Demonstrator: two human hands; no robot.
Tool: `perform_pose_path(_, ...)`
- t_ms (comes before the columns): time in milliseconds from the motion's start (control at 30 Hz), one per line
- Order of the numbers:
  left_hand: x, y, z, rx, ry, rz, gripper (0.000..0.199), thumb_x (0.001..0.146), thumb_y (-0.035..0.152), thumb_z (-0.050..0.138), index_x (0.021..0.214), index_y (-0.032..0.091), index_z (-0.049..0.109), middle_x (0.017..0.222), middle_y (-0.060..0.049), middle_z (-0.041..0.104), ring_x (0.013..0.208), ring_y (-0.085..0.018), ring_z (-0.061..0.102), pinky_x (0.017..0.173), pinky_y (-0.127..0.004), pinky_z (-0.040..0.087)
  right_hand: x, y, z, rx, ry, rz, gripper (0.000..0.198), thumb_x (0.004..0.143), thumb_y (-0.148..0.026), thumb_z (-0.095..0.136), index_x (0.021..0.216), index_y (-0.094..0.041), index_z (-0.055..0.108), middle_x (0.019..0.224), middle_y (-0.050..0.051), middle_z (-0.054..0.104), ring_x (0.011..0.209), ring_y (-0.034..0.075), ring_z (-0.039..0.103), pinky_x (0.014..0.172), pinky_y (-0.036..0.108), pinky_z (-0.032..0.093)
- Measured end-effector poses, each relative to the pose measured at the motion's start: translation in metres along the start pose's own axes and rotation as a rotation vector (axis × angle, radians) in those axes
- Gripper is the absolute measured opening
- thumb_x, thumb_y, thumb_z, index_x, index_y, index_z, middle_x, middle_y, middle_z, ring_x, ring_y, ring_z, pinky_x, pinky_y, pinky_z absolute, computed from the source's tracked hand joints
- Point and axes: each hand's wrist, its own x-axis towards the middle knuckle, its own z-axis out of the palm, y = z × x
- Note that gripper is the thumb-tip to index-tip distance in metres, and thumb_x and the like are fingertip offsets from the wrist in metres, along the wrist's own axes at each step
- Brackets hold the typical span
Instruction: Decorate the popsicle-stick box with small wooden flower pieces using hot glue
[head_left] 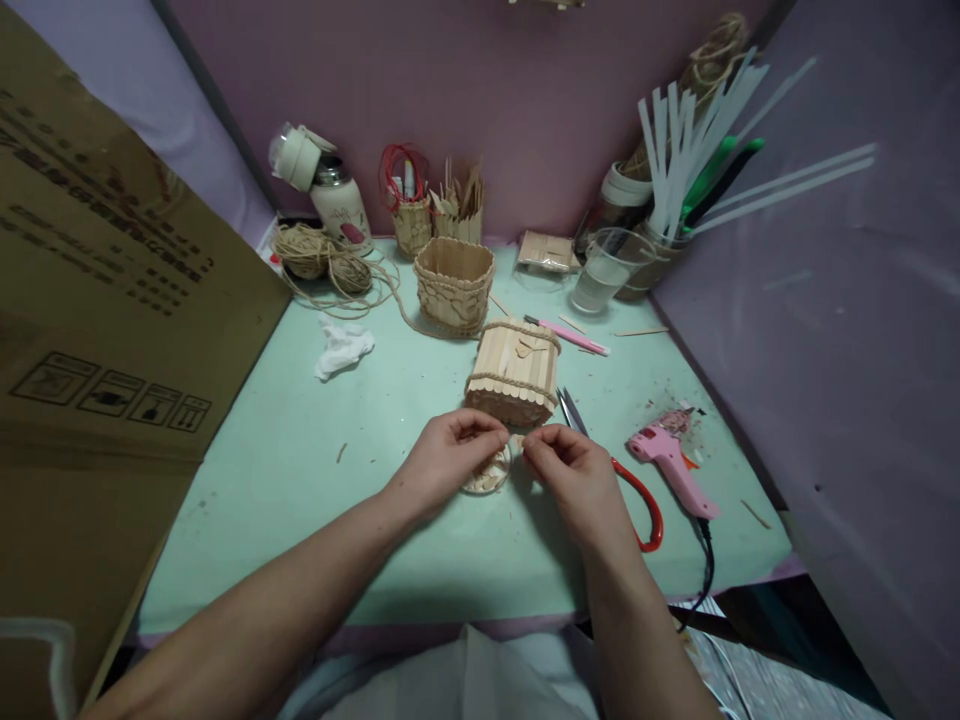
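My left hand [450, 452] is closed in a pinch above a small round disc [489, 476] with pale wooden bits on its face. What the left fingertips hold, if anything, I cannot make out. Between my two hands shows a small pale wood chip [517, 441], pinched in the fingertips of my right hand [574, 468]. Just beyond them a box of wooden craft sticks [516, 360] lies on the table, trimmed with twine. To the right, partly under my right hand, are red-handled scissors [646, 508].
A pink glue gun [671, 455] lies at right, its cord over the edge. Behind stand a woven-looking wooden basket [454, 285], a clear cup [598, 285], twine balls [304, 252] and a bottle [343, 205]. A crumpled tissue [343, 346] and a pink pen-like tool [574, 337] lie nearby. A cardboard box [112, 330] walls the left.
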Motion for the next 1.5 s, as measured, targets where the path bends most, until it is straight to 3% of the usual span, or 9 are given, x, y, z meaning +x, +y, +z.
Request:
perform_pose_path(167, 0.0001, -0.0008, -0.0012, 0.102, -0.046, -0.003, 0.017, 0.066, 0.030, 0.073, 0.067, 0.014, 0.069, 0.063, -0.002, 0.064, 0.057, -0.011, 0.052, 0.057, -0.023, 0.039, 0.0002, 0.0043, 0.0002, 0.017, -0.022, 0.013, 0.022, 0.076, -0.038, 0.068, 0.068, -0.018, 0.063, 0.061, -0.002, 0.060, 0.056, 0.013, 0.048, 0.054, 0.025, 0.035)
perform_pose_path(667, -0.0021, -0.0010, 0.0022, 0.004, -0.025, -0.035, 0.012, 0.061, 0.024, 0.068, 0.058, 0.015, 0.061, 0.051, 0.003, 0.053, 0.047, -0.007, 0.043, 0.051, -0.023, 0.033, -0.0004, 0.0053, 0.0042, 0.058, -0.054, 0.036, 0.016, 0.072, -0.033, 0.067, 0.065, -0.019, 0.061, 0.057, -0.004, 0.055, 0.053, 0.011, 0.044, 0.053, 0.024, 0.033)
perform_pose_path(1500, -0.0026, -0.0092, 0.0058, -0.051, -0.025, -0.035, 0.011, 0.059, 0.022, 0.065, 0.057, 0.014, 0.058, 0.054, 0.003, 0.054, 0.048, -0.006, 0.042, 0.049, -0.021, 0.029, -0.0020, 0.0074, 0.0013, 0.056, -0.095, 0.067, 0.020, 0.074, -0.032, 0.066, 0.062, -0.020, 0.055, 0.053, -0.007, 0.047, 0.052, 0.009, 0.036, 0.051, 0.023, 0.027)
